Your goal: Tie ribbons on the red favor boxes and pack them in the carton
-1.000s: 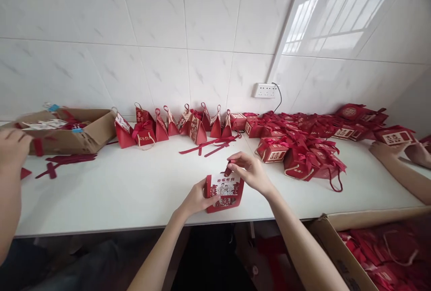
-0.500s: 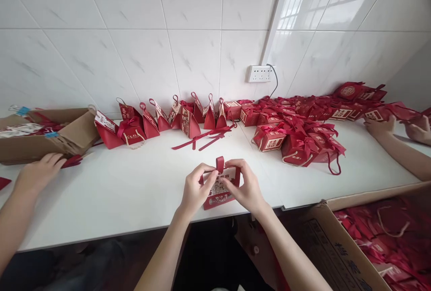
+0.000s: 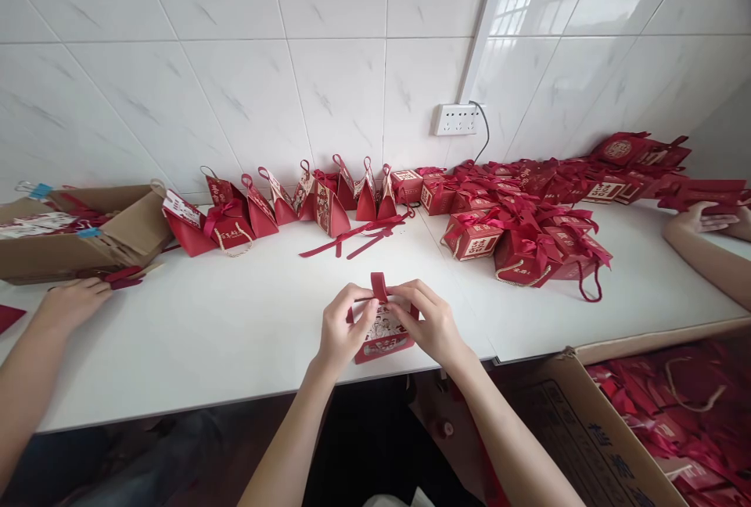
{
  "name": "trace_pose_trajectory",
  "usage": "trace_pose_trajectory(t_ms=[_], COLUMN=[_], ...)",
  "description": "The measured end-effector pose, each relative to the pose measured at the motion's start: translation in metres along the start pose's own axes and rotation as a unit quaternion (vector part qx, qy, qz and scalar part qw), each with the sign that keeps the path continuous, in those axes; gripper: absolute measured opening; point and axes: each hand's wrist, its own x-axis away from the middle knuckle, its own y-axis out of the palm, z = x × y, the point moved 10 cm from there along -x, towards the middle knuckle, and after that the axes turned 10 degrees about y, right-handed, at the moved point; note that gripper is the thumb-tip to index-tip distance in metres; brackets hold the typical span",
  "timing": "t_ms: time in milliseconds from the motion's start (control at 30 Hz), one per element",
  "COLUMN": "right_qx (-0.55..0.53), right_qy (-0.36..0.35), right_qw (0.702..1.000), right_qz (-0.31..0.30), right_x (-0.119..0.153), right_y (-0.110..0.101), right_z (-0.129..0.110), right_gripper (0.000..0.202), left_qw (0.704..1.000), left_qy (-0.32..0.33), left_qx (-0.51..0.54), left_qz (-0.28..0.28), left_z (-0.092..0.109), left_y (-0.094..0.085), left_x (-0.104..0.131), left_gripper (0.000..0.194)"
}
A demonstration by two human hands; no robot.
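Observation:
A red gift box [image 3: 384, 344] with a white printed panel stands at the front edge of the white table. A red ribbon loop [image 3: 379, 286] sticks up from its top. My left hand [image 3: 349, 323] grips the box's upper left side, thumb at the foot of the loop. From the right, my right hand [image 3: 427, 323] pinches the top edge, its thumb close to the other one. Both hands are closed on the box. Beyond them lie loose red ribbons [image 3: 361, 237], in front of a row of pointed red gift boxes [image 3: 332, 213].
A cardboard box [image 3: 132, 229] with red pieces stands left, beside a co-worker's hand [image 3: 76, 303]. Bow-tied red boxes [image 3: 525, 253] crowd the back right. Another person's hand [image 3: 698, 219] holds a red piece there. An open carton [image 3: 587, 421] of red boxes sits lower right.
My fingers have shifted slightly at the box's top, and the ribbon loop leans a little left. At the far right, a co-worker's hands have lifted a red piece.

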Motion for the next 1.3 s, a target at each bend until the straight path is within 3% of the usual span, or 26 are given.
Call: trace_pose_trajectory(t_ms=[167, 400, 733, 967, 1300], right_qx=[0.002, -0.002, -0.005, -0.024, -0.019], right_qy=[-0.012, -0.023, 0.043, 0.058, 0.051], right_qw=[1.0, 0.998, 0.996, 0.995, 0.996], right_qz=[0.001, 0.058, 0.082, 0.072, 0.073], right_x=[-0.0005, 0.0009, -0.0002, -0.0008, 0.0003], right_y=[-0.0002, -0.0025, 0.0001, 0.0025, 0.0036], right_z=[-0.0004, -0.0038, -0.0026, -0.0008, 0.0003], right_gripper=[0.021, 0.02, 0.012, 0.011, 0.012], left_qw=[0.999, 0.996, 0.994, 0.999, 1.0], left_qy=[-0.031, -0.044, -0.001, 0.031, -0.021], left_qx=[-0.018, -0.041, -0.071, -0.006, -0.005], left_qz=[0.027, 0.06, 0.078, 0.008, -0.003], left_z=[-0.0007, 0.0003, 0.0009, -0.0001, -0.0068], left_y=[-0.0027, -0.0044, -0.0072, -0.0001, -0.0009], left_x=[-0.0009, -0.0001, 0.0016, 0.0024, 0.003], left_gripper=[0.009, 0.016, 0.016, 0.007, 0.004])
